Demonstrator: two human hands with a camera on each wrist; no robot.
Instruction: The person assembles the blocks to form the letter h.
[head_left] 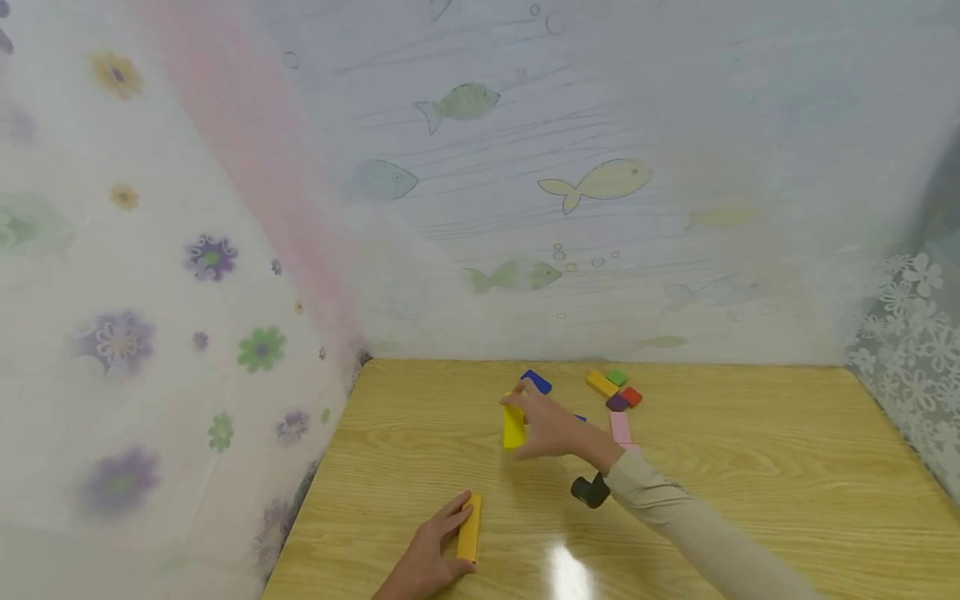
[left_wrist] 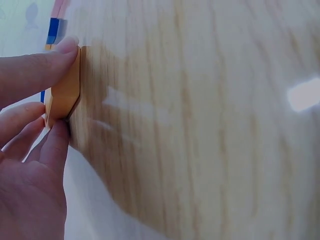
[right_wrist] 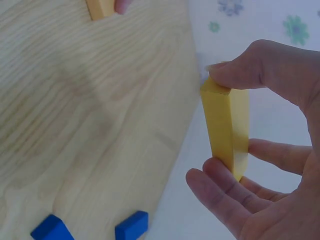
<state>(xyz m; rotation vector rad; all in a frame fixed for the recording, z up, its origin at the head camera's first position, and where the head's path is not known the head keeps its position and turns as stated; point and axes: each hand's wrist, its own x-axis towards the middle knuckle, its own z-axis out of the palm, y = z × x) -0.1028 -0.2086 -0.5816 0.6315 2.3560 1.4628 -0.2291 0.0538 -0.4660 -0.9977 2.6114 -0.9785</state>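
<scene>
At your far left stands the flowered wall (head_left: 120,342), and beside it the table (head_left: 390,467) begins. Your left hand (head_left: 431,550) is grasping the orange block (head_left: 469,533), which rests on the table near its front; the thumb is at one end of this block and the fingers are at the other end and along the side.

Farther to the right and deeper, you have the yellow block (head_left: 513,429) in the grasp of your right hand (head_left: 547,425). The thumb presses one end, the fingers hold the other, and the block is raised above the table.

Behind this hand lies one blue block (head_left: 536,382); a second blue block (head_left: 580,418) is mostly covered by the hand. Just beside your sleeve (head_left: 675,508) is a black object (head_left: 590,491); I cannot tell what it is.

Next, toward the back of the table, comes a small group: another orange block (head_left: 602,385), a green block (head_left: 617,377), a purple block (head_left: 617,403) and a red block (head_left: 632,397). In front of them lies a pink block (head_left: 620,427), near your right wrist.
</scene>
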